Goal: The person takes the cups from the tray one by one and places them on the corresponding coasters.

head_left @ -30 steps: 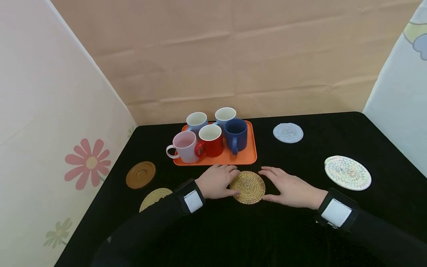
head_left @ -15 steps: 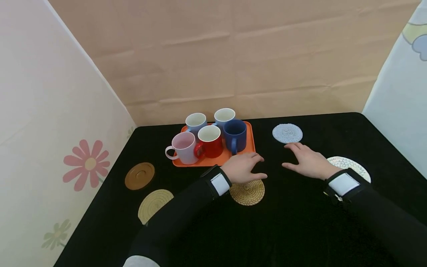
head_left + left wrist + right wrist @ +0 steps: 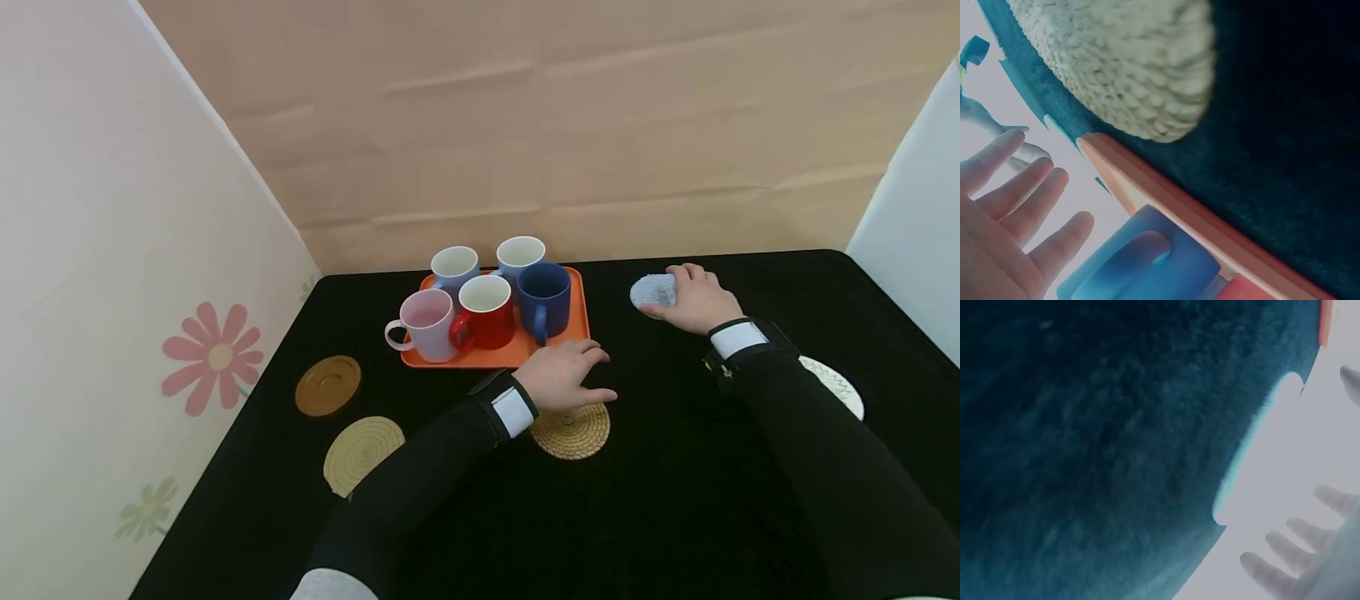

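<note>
My right hand [image 3: 697,302] reaches over a round light-blue coaster [image 3: 651,291] at the back right and covers its right part. In the right wrist view that hand's fingers [image 3: 1288,550] extend near the overexposed coaster [image 3: 1260,456]; contact is unclear. My left hand [image 3: 561,375], fingers apart and holding nothing, hovers over the far part of a round woven straw coaster [image 3: 573,435]. The left wrist view shows the woven coaster [image 3: 1135,75] beside the orange tray's edge [image 3: 1166,194]. Behind the left hand stands a dark blue mug [image 3: 543,296] on the tray.
The orange tray [image 3: 480,358] carries several mugs, among them a red one [image 3: 491,321] and a pink one [image 3: 427,325]. At left lie a brown coaster [image 3: 328,386] and a pale straw coaster [image 3: 362,450]. A white patterned coaster [image 3: 836,385] is partly hidden by my right sleeve.
Both hands have left the sides of the woven coaster. The right hand moved back and right to the light-blue coaster. The left hand shifted right and back, toward the tray.
</note>
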Available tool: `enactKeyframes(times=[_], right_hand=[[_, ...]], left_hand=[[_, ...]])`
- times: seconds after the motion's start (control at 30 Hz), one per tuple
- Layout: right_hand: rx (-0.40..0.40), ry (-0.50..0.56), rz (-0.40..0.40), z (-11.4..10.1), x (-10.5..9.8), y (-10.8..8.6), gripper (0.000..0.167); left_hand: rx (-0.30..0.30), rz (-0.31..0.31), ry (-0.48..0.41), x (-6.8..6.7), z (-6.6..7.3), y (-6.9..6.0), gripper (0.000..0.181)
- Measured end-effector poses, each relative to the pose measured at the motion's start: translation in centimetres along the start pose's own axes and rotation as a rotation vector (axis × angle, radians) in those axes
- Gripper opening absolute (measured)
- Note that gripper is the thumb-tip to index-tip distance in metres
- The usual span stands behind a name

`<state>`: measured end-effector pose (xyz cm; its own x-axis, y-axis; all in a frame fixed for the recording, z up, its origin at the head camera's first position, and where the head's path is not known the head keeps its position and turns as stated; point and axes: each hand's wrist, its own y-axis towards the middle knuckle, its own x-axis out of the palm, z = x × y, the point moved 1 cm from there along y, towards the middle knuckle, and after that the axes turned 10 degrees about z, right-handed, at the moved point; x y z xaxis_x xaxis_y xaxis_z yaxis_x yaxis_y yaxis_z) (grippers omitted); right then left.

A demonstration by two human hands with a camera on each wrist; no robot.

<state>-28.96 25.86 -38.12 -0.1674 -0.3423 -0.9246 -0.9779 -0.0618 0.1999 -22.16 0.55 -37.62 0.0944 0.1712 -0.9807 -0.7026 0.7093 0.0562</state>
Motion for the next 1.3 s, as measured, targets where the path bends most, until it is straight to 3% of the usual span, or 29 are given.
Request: enactKeyframes(times=[0.43, 0.63, 1.07, 1.3], right_hand=[[0.176, 0.056, -0.041, 1.4, 1.7, 0.7, 0.108], [0.179, 0.043, -0.076, 1.6, 1.4, 1.0, 0.109], [0.177, 0.000, -0.065, 1.3, 1.0, 1.1, 0.097], [0.174, 0.029, -0.091, 1.9, 1.4, 1.1, 0.102]], left_hand=[[-0.001, -0.009, -0.001, 0.2, 0.3, -0.6, 0.059], [0.000, -0.017, -0.015, 0.2, 0.2, -0.8, 0.060], [0.005, -0.023, 0.039, -0.1, 0.0, -1.2, 0.063], [0.018, -0.030, 0.043, 0.0, 0.2, -1.3, 0.063]])
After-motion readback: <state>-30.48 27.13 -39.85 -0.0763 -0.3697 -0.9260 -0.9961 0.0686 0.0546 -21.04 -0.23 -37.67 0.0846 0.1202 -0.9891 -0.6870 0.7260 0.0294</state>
